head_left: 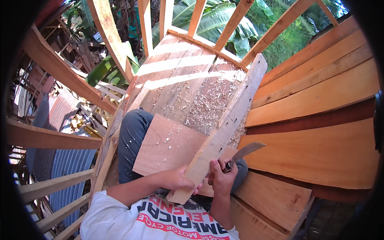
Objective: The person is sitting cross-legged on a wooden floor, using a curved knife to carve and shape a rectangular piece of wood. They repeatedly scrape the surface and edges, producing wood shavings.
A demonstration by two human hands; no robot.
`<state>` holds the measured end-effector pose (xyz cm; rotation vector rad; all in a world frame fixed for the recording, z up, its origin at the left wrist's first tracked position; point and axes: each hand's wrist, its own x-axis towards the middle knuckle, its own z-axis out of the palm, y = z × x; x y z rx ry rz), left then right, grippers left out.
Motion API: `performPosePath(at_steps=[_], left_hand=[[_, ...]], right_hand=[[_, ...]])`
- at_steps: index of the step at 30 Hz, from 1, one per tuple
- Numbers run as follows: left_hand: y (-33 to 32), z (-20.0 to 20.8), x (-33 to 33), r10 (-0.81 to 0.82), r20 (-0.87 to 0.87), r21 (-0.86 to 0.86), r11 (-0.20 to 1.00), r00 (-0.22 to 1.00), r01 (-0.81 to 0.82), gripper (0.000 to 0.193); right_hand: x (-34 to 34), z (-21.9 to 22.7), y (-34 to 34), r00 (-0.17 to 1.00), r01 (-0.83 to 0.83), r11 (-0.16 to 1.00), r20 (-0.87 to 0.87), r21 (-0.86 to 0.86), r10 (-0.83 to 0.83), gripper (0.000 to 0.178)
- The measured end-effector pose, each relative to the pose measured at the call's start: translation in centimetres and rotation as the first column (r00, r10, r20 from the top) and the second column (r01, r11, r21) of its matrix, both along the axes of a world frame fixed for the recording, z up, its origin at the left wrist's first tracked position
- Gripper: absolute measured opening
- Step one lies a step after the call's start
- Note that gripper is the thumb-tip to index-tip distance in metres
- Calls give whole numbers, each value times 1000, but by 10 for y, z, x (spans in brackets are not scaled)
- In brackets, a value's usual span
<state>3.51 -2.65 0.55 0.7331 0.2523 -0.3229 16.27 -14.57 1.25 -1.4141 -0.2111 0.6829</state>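
Observation:
A long pale timber beam (226, 128) slants across my lap, its near end against my body and its far end out toward the railing. Several small dark holes or slots run along its face. Close to the near end, my left hand (180, 180) is wrapped round it from the left side. My right hand (222, 176) is closed on the dark handle of a knife (249, 151), just right of the beam. The curved blade points away to the right and is clear of the wood. A flat wooden board (168, 142) lies over my legs under the beam, with a few chips on it.
Curled shavings (208, 100) cover the plank floor (172, 76) ahead. Wooden railing slats (110, 38) stand on the left and far sides. Varnished-looking planks (312, 152) form a wall on the right. Corrugated metal sheets (66, 160) and scrap wood lie beyond the left railing.

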Motion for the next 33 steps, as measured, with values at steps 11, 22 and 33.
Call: performPosePath(at_steps=[11, 22, 33], left_hand=[[3, 5, -5, 70, 12, 245, 967, 997, -71, 48], [6, 22, -18, 81, -33, 65, 995, 996, -79, 61], [8, 28, -38, -6, -47, 188, 982, 999, 14, 72]], right_hand=[[6, -9, -14, 918, -266, 960, 280, -87, 280, 54], [3, -3, -20, 687, -128, 911, 627, -392, 366, 37], [23, 5, -22, 471, 59, 894, 802, -443, 367, 50]])
